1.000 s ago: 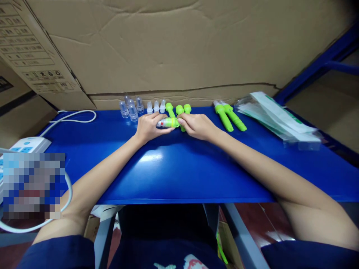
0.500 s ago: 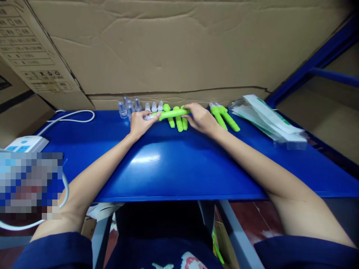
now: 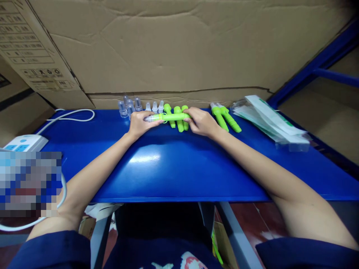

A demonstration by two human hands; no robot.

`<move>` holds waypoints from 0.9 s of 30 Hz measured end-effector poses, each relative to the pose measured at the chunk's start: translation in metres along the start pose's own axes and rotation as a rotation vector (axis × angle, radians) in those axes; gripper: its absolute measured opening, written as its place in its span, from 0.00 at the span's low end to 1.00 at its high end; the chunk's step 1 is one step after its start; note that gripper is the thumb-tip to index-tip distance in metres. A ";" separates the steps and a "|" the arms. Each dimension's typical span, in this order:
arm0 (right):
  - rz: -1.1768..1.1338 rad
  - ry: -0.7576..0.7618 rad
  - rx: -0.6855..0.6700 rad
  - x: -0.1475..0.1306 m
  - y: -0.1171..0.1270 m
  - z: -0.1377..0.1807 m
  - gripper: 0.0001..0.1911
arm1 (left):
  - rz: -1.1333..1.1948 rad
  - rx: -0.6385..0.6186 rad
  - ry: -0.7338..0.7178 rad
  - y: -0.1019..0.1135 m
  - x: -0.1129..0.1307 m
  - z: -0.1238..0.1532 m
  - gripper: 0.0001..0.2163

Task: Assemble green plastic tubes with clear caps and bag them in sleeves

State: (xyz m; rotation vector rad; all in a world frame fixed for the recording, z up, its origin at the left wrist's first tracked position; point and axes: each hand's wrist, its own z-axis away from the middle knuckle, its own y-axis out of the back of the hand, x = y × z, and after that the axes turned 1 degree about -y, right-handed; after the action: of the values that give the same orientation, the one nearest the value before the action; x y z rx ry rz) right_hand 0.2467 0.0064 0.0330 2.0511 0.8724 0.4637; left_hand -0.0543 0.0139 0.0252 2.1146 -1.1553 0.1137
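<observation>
Moved farther apart, both hands [image 3: 137, 124] [image 3: 202, 121] are closed around the green stick [image 3: 171, 117]; carton print [image 3: 26, 46] is illegible.

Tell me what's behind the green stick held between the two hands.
Behind the green stick, three green handles show above and below it; their middles are hidden, the rightmost's partly by the right hand. Small clear caps stand beyond its clear end.

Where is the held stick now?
In the head view, the held stick spans from left hand to right hand, slightly left of centre, in front of three green sticks.
</observation>
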 end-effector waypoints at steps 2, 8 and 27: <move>-0.033 -0.046 0.026 -0.002 0.000 0.000 0.24 | -0.011 -0.010 -0.054 -0.001 -0.004 0.000 0.35; -0.264 -0.219 -0.063 -0.006 0.009 -0.008 0.37 | -0.170 -0.059 -0.189 0.000 -0.010 0.001 0.36; 0.283 -0.033 -0.108 -0.027 0.005 -0.006 0.41 | -0.012 -0.216 0.066 -0.002 0.010 -0.001 0.26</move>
State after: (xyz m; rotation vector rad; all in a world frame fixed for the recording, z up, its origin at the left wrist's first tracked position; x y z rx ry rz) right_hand 0.2265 -0.0113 0.0404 2.0829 0.5265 0.6145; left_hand -0.0465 0.0081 0.0293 1.9135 -1.0667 0.0505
